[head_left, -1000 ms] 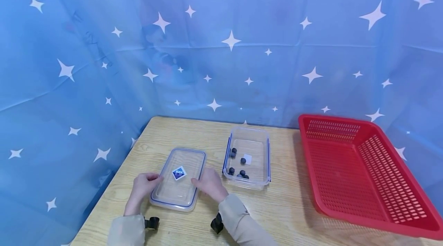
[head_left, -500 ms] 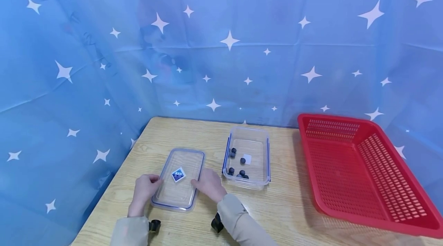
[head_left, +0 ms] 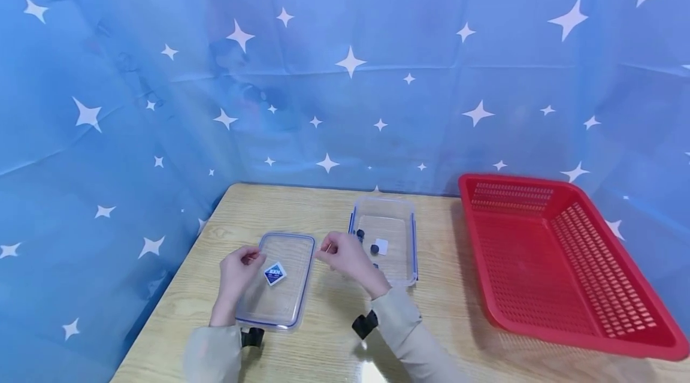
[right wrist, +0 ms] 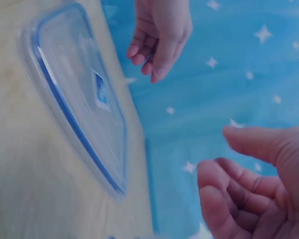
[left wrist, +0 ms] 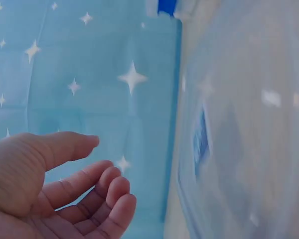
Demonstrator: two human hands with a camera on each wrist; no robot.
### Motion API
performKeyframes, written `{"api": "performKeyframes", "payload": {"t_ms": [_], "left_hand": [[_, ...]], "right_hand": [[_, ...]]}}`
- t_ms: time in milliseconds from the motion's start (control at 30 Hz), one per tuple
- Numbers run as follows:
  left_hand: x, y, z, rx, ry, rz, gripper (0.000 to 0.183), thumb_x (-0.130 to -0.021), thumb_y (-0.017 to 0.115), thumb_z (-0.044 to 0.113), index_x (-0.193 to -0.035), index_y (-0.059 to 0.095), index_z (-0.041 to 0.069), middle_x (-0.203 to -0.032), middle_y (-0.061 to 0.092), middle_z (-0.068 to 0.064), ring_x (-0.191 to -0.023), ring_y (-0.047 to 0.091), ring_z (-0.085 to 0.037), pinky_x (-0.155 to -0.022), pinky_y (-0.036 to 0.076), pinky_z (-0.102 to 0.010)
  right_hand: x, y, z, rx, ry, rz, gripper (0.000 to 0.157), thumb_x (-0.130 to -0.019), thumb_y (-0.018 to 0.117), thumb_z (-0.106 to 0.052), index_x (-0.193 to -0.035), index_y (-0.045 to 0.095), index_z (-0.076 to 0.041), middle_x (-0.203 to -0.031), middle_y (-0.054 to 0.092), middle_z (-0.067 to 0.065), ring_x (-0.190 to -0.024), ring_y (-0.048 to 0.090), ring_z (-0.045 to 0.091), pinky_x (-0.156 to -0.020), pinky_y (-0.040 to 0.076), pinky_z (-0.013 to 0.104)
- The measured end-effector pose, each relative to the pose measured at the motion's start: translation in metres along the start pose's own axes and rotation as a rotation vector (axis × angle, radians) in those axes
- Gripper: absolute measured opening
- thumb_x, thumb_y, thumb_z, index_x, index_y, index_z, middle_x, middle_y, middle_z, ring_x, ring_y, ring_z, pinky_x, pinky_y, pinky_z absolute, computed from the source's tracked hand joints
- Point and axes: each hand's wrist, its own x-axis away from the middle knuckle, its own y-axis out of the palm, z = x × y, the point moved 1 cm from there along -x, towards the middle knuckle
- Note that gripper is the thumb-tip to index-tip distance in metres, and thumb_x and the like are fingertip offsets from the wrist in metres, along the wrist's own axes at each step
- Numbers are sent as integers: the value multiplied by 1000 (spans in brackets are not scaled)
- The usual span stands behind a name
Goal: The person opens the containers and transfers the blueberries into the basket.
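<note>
A clear plastic lid [head_left: 276, 296] with a blue seal and a blue-and-white label lies flat on the table at the left. My left hand [head_left: 237, 275] is held above its left edge, fingers loosely bent, with nothing between thumb and fingertips in the left wrist view. Over to the right, my right hand [head_left: 350, 257] hovers between the lid and a clear food container [head_left: 396, 269], its fingers relaxed and holding nothing in the right wrist view [right wrist: 259, 184]. Inside the container are several blueberries [head_left: 374, 249]; the right hand hides part of its near left corner.
A big red plastic basket [head_left: 539, 269] stands at the right side of the wooden table [head_left: 302, 203]. Behind and to the left hangs a blue curtain [head_left: 302, 71] with white stars.
Both hands have let go of the lid's edges and risen from it, the right hand moving up and rightward. The lid stays on the table. The head view has shifted slightly.
</note>
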Motion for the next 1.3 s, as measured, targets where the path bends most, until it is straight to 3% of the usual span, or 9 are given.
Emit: {"api": "performKeyframes", "payload": {"t_ms": [100,200,533,700,833,933,1167,1300], "left_hand": [[-4,10,13,74,37,1,16,-78,69,-3,-92,68,-10,-78,66,-16,-68,58,-17,-62,47,-17],[-6,23,23,144,51,-10,16,-79,69,-3,-93,67,-11,-80,67,-17,-70,60,-20,-64,49,-17],[-8,75,54,357,-13,-145,23,-83,66,0,-105,64,-10,-95,66,-20,-84,63,-28,-71,48,-15],[1,89,84,436,1,-198,24,-83,64,-4,-103,61,-16,-97,63,-29,-89,61,-38,-72,50,-19],[6,94,109,463,-1,-230,24,-84,62,-5,-104,60,-17,-101,61,-32,-92,61,-41,-76,52,-25],[7,99,118,478,-6,-250,25,-84,61,-6,-106,59,-18,-103,60,-34,-94,60,-42,-79,53,-31],[8,109,123,533,-56,-296,31,-83,62,-6,-110,55,-20,-105,58,-36,-97,58,-45,-81,53,-38],[9,113,123,532,-69,-300,34,-81,63,-8,-112,54,-20,-106,58,-36,-98,57,-46,-81,53,-39]], "right_hand": [[0,-16,7,-68,-34,41,11,-86,67,-13,-83,62,-4,-65,60,1,-54,58,18,-49,45,22],[0,-29,18,-134,-18,98,8,-85,67,-10,-85,63,-3,-71,61,2,-60,56,12,-55,47,22],[4,-47,48,-302,184,339,19,-84,68,-4,-99,65,5,-89,66,10,-79,58,17,-71,47,25],[4,-47,59,-325,271,389,17,-84,67,-3,-100,65,4,-92,65,11,-82,59,17,-74,48,25],[1,-52,64,-321,334,386,18,-84,68,-5,-101,66,1,-92,66,9,-81,59,16,-72,50,26],[-4,-58,66,-344,370,355,23,-84,68,-6,-104,65,3,-94,66,11,-83,60,18,-73,51,29],[-21,-69,73,-438,487,230,32,-86,65,-8,-115,61,3,-109,64,14,-100,61,25,-87,50,37],[-26,-71,79,-397,536,187,30,-85,65,-5,-114,61,4,-107,65,14,-98,61,24,-88,49,38]]}}
